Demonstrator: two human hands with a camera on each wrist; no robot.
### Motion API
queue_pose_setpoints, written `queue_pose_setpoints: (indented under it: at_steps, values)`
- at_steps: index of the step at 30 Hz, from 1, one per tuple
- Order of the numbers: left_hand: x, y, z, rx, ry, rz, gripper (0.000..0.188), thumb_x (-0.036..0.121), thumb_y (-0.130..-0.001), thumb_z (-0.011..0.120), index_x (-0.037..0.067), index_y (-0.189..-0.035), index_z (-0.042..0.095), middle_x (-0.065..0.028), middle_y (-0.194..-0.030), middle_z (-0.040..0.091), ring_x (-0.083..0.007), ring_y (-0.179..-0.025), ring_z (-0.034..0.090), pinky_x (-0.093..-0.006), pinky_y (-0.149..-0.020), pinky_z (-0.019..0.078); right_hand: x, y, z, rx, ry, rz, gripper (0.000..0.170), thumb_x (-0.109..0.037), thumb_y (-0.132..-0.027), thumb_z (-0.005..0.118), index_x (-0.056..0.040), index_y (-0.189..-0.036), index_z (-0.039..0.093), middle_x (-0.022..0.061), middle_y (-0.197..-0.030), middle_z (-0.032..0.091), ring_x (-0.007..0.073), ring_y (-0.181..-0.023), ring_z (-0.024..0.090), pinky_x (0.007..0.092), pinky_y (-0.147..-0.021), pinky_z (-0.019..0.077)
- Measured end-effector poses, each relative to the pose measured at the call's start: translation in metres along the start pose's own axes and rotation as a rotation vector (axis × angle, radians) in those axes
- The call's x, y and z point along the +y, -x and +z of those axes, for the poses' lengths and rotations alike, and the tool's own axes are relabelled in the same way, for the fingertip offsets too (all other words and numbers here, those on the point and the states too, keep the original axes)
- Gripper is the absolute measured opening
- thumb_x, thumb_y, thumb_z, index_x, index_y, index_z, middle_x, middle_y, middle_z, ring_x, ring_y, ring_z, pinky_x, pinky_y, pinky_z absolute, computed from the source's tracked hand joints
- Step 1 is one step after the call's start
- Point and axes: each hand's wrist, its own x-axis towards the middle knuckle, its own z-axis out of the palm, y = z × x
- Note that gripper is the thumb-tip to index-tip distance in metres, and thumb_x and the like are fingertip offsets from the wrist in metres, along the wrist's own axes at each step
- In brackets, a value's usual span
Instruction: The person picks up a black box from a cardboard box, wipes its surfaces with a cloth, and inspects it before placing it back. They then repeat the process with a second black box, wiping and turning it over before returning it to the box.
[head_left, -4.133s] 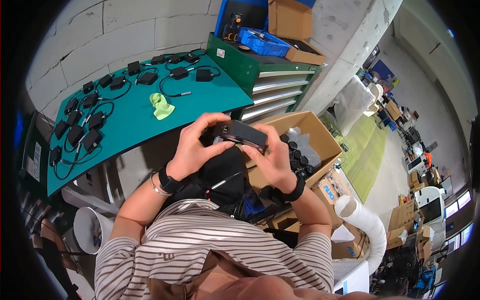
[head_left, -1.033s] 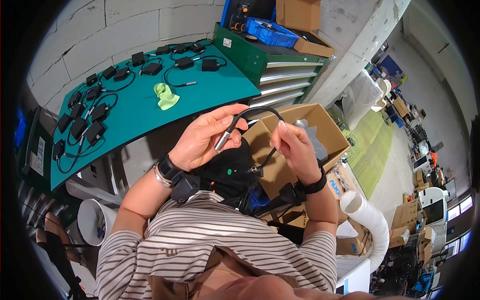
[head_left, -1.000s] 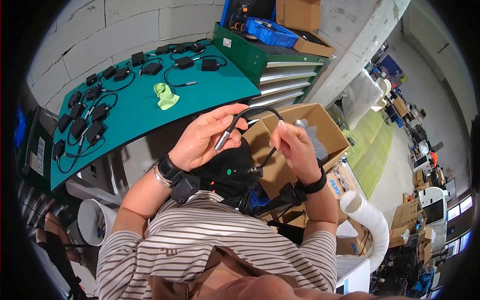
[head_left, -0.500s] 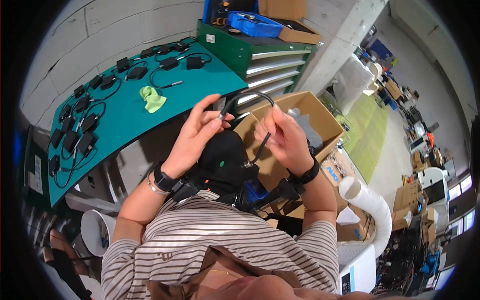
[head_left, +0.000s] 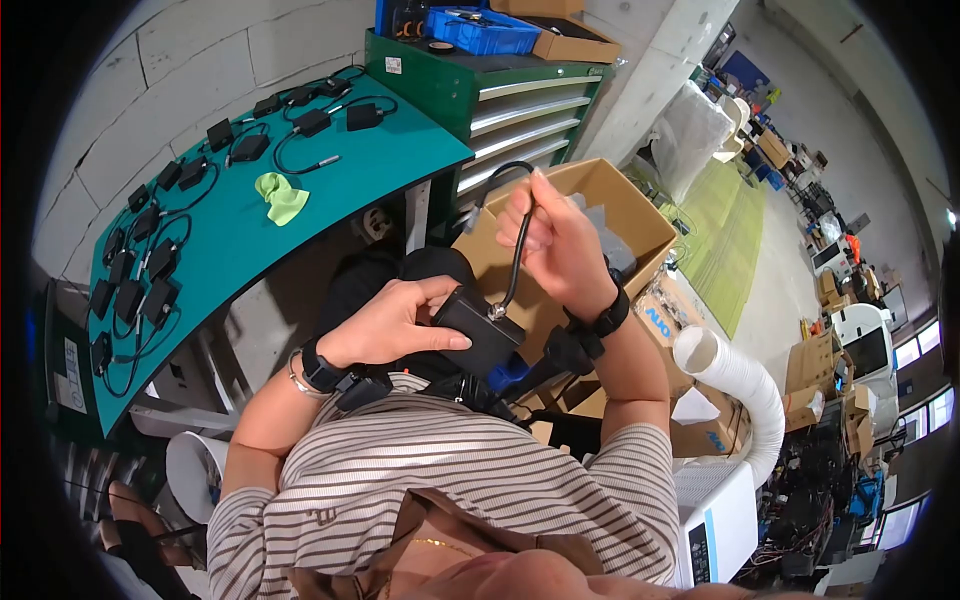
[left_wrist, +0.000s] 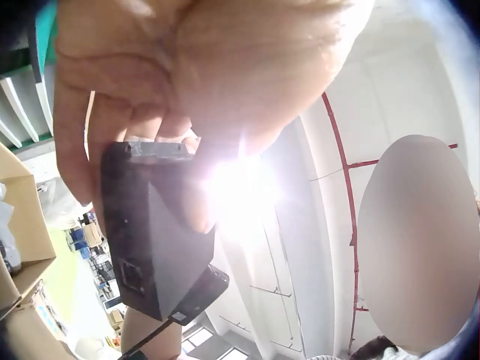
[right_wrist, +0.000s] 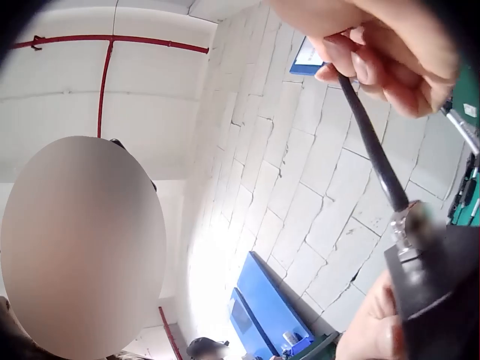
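My left hand (head_left: pixel 390 325) grips a black box (head_left: pixel 475 330) over my lap, thumb across its upper face. The left wrist view shows the same box (left_wrist: pixel 154 225) with fingers wrapped behind it. From a metal connector (head_left: pixel 497 311) on the box rises a black cable (head_left: pixel 516 262). My right hand (head_left: pixel 562 245) pinches that cable above the box, fingers curled. Beyond the fingers the cable arcs over to the left and its loose end hangs down. In the right wrist view the cable (right_wrist: pixel 367 142) runs taut from fingertips to connector.
On the green table (head_left: pixel 370 190) at the left lie several black boxes with cables and a light green cloth (head_left: pixel 281 198). An open cardboard box (head_left: pixel 640 225) stands beyond my right hand. A green drawer cabinet (head_left: pixel 420 85) is behind; a white hose (head_left: pixel 740 375) curves at the right.
Both hands first held the box. Later my left hand held the cable's metal plug; it has since let go and moved down to grip the box. My right hand keeps pinching the cable, now higher.
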Motion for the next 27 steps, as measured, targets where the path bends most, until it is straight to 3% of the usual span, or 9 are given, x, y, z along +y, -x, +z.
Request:
queue_pose_setpoints:
  at_steps: [6, 8, 10, 14, 16, 23, 27]
  values:
    - [0.003, 0.004, 0.005, 0.11, 0.13, 0.028, 0.029, 0.013, -0.08, 0.076, 0.0, -0.101, 0.059, 0.0051, -0.076, 0.049, -0.0021, -0.07, 0.042, -0.0209, -0.061, 0.0405, 0.013, -0.001, 0.002, -0.052, 0.351, 0.046, 0.051, -0.042, -0.104, 0.025, -0.0031, -0.096, 0.057, -0.0008, -0.065, 0.05, 0.0075, -0.061, 0.042, 0.0214, -0.06, 0.0346]
    - [0.002, 0.004, 0.0, 0.117, 0.092, -0.01, 0.031, 0.012, -0.081, 0.075, -0.001, -0.105, 0.059, 0.0052, -0.082, 0.054, -0.0018, -0.075, 0.047, -0.0203, -0.067, 0.0439, 0.007, 0.004, 0.011, -0.108, 0.534, 0.035, 0.053, -0.043, -0.104, 0.023, -0.0036, -0.099, 0.058, -0.0005, -0.068, 0.052, 0.0076, -0.064, 0.046, 0.0225, -0.063, 0.038]
    - [0.003, 0.004, -0.002, 0.176, 0.194, 0.04, 0.033, 0.01, -0.084, 0.073, -0.001, -0.109, 0.056, 0.0027, -0.091, 0.058, -0.0027, -0.083, 0.052, -0.0205, -0.075, 0.0453, 0.005, 0.004, 0.011, -0.143, 0.538, 0.035, 0.053, -0.043, -0.104, 0.023, -0.0034, -0.1, 0.058, -0.0006, -0.073, 0.053, 0.008, -0.069, 0.05, 0.0233, -0.067, 0.0405]
    - [0.008, 0.005, -0.005, 0.299, 0.248, 0.102, 0.033, 0.009, -0.084, 0.072, -0.001, -0.111, 0.055, 0.0014, -0.096, 0.061, -0.0035, -0.088, 0.054, -0.0207, -0.079, 0.0463, 0.009, 0.003, 0.005, -0.181, 0.62, -0.017, 0.046, -0.039, -0.104, 0.032, -0.0009, -0.1, 0.058, 0.0015, -0.084, 0.058, 0.0086, -0.078, 0.052, 0.0235, -0.072, 0.0415]
    - [0.011, 0.006, -0.008, 0.321, 0.259, 0.11, 0.032, 0.009, -0.084, 0.072, 0.0, -0.11, 0.055, 0.0013, -0.096, 0.061, -0.0034, -0.088, 0.055, -0.0205, -0.079, 0.0464, 0.009, 0.007, 0.009, -0.185, 0.789, -0.167, 0.039, -0.033, -0.103, 0.039, 0.001, -0.104, 0.058, 0.0038, -0.089, 0.059, 0.0112, -0.084, 0.054, 0.0253, -0.076, 0.0428]
    - [0.016, 0.011, -0.011, 0.348, 0.231, 0.135, 0.034, 0.01, -0.083, 0.074, -0.001, -0.109, 0.055, 0.0007, -0.096, 0.061, -0.0033, -0.088, 0.055, -0.0199, -0.078, 0.0468, 0.006, 0.009, 0.014, -0.16, 0.82, -0.174, 0.028, -0.021, -0.098, 0.052, 0.004, -0.11, 0.059, 0.0055, -0.099, 0.061, 0.0123, -0.093, 0.056, 0.0272, -0.081, 0.0445]
    - [0.021, 0.013, -0.007, 0.39, 0.122, 0.138, 0.034, 0.012, -0.081, 0.076, -0.001, -0.106, 0.056, -0.0006, -0.093, 0.063, -0.0043, -0.086, 0.057, -0.0212, -0.077, 0.0482, 0.004, 0.01, 0.017, -0.185, 0.678, -0.106, 0.026, -0.016, -0.095, 0.059, 0.0052, -0.11, 0.06, 0.0057, -0.101, 0.061, 0.0104, -0.093, 0.058, 0.0254, -0.082, 0.0462]
